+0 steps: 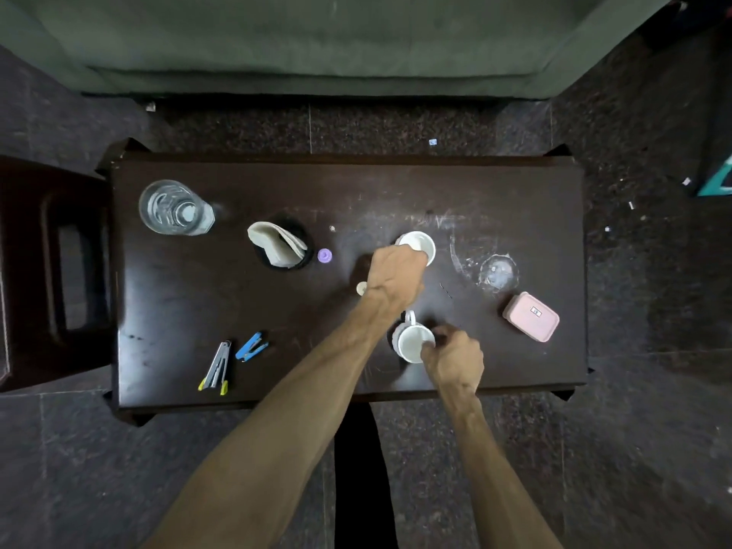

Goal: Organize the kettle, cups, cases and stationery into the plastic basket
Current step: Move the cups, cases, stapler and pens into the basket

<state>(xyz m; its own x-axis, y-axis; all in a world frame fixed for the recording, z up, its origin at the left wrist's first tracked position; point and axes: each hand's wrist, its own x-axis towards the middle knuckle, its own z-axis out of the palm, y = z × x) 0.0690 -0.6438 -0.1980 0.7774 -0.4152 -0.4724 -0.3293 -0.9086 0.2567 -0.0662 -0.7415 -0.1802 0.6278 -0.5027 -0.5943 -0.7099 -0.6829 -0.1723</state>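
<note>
The dark wooden table (198, 295) fills the middle of the head view, and no plastic basket shows anywhere on or beside it — where the cups must go cannot be told from here.

Largest on the table is the clear glass jug (174, 208) at the far left corner, well apart from both hands. Next comes the dark round holder with folded cloth (279, 245), left of centre, then the pink case (530, 317) lying flat near the right edge, its long axis slanting from far-left to near-right. A small upturned glass (500, 272) stands just beyond it.

The two white cups matter most. The far cup (420, 245) stands upright at table centre, and the left hand (396, 273) reaches across and closes on its near-left side, fingers wrapped out of sight. The near cup (412, 344) stands upright closer to the person, its handle pointing away toward the far cup; the right hand (455, 360) pinches its right rim, fingertips curled over the edge. The hands sit one behind the other — the left farther out, the right nearer — so lifting both together looks workable without crossing.

Smaller still, at near left: the grey stapler (218, 368) and the blue stapler (251, 347), lying side by side. A purple cap (325, 255) sits beside the holder.
</note>
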